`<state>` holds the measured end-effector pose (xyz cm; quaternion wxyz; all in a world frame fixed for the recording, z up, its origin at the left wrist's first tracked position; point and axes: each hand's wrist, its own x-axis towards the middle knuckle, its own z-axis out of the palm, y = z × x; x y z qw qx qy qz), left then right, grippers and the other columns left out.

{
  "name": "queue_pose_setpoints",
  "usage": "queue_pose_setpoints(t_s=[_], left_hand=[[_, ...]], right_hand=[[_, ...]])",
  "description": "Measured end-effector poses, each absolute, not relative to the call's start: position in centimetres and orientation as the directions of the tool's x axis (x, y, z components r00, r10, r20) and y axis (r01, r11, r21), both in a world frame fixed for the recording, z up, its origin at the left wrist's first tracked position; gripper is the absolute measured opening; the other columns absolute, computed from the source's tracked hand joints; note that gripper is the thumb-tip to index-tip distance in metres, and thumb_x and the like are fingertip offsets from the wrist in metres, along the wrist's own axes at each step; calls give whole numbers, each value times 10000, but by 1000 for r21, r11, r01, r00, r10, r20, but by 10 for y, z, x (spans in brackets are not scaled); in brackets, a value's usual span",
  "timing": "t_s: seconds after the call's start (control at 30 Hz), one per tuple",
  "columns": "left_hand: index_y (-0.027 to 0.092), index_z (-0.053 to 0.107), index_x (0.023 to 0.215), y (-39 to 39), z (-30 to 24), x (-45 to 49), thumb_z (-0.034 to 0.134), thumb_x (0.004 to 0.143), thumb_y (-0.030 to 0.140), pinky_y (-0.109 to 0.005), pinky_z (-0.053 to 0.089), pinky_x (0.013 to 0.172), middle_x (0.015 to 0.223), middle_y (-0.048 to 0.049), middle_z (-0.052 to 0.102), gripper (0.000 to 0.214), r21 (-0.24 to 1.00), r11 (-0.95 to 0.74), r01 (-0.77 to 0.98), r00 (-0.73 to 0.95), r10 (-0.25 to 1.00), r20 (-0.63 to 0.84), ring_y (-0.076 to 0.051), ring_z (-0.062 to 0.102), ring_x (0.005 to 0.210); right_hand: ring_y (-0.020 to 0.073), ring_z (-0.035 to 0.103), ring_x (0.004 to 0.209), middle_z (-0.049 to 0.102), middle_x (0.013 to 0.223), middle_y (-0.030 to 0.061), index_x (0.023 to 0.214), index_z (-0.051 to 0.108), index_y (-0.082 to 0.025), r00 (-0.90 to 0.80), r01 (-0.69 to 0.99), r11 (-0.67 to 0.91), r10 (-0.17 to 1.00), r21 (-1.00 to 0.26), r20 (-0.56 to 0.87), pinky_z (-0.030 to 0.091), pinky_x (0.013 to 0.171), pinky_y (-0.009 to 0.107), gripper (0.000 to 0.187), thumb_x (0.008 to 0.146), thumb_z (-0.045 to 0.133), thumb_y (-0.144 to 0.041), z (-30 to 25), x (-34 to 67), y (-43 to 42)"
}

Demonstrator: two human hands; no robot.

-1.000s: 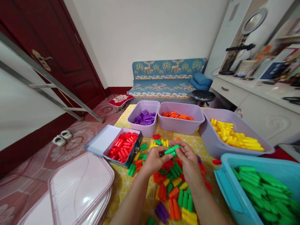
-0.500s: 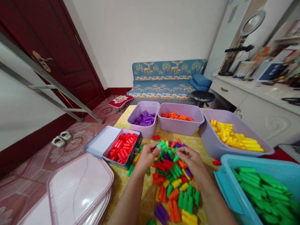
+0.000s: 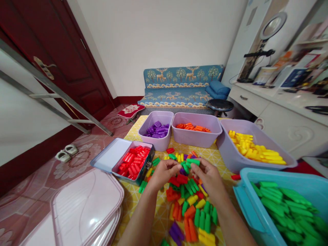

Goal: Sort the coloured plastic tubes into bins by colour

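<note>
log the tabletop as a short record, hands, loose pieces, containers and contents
left hand: over loose pieces; grip unclear
right hand: holds green plastic piece
loose pieces: red, orange, yellow, green, purple, on yellow tablecloth
left lilac bin: purple pieces
middle lilac bin: orange pieces
right lilac bin: yellow pieces
open hinged box: red pieces
turquoise tub: green pieces

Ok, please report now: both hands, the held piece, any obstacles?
Left hand: close by, hold unclear. Right hand: holding green piece. Loose mixed-colour pieces crowd the table below.
</note>
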<state>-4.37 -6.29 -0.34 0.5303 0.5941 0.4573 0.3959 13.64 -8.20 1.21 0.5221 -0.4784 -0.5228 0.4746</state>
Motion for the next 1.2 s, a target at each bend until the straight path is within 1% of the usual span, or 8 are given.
queue_pose_setpoints(t_s=[0.13,0.27,0.4,0.53,0.67,0.83,1.03,1.2], left_hand=[[116,682,826,-59,-10,-45,642,748,484,-210,388,543,633,-5,595,378,996,42,76,152,987,-53,-100,494,554],[111,684,851,-56,-17,-45,644,743,473,-210,390,541,654,-15,614,380,995,54,80,141,988,-65,-104,508,562],[131,699,960,-59,-17,-46,673,733,409,-226,425,608,811,-59,684,359,973,-42,227,238,971,-14,-145,574,683],[210,694,1082,-67,-12,-47,779,612,315,-257,456,702,975,-59,702,488,874,-224,431,459,888,1,-198,614,817],[223,721,1018,-69,-11,-45,725,660,233,-268,442,749,960,-50,709,359,790,-335,513,482,874,58,-211,619,848],[170,722,895,-65,-15,-44,530,849,364,-241,397,614,741,-31,678,277,842,-253,476,382,922,61,-164,570,670],[124,651,761,-55,-14,-49,608,808,455,-204,378,528,646,-23,624,337,993,22,-117,41,999,-17,-109,516,558],[147,620,866,-46,2,-71,410,954,308,-165,444,587,737,-29,632,278,429,-214,-878,-304,940,-154,-73,562,622]], right_hand=[[152,631,849,651,1017,21,1045,578,-262,627,-247,490,739,-836,247,474,796,320,220,849,575,-362,33,143,-88],[252,533,1194,493,1371,74,1108,547,-277,725,-263,620,633,-739,272,423,927,456,390,916,334,-540,46,161,-94],[285,536,1186,450,1413,76,1130,553,-286,750,-373,612,642,-697,162,438,870,477,479,891,303,-618,45,170,-94],[196,633,895,644,1114,62,981,618,-248,623,-371,404,776,-836,99,466,690,317,340,850,477,-528,29,162,-83],[204,636,760,699,899,71,879,671,-194,175,4,76,982,-997,76,478,657,309,286,763,634,-453,1,149,-72],[229,661,796,718,915,64,907,696,-203,-53,263,83,996,-961,71,512,745,363,260,740,655,-398,-26,134,-70],[223,675,744,728,917,75,874,697,-195,-7,263,84,996,-961,85,529,717,367,252,735,645,-398,-39,131,-68],[222,675,781,721,931,85,913,682,-182,-27,287,89,996,-954,85,529,739,369,265,769,609,-393,-42,134,-67]])
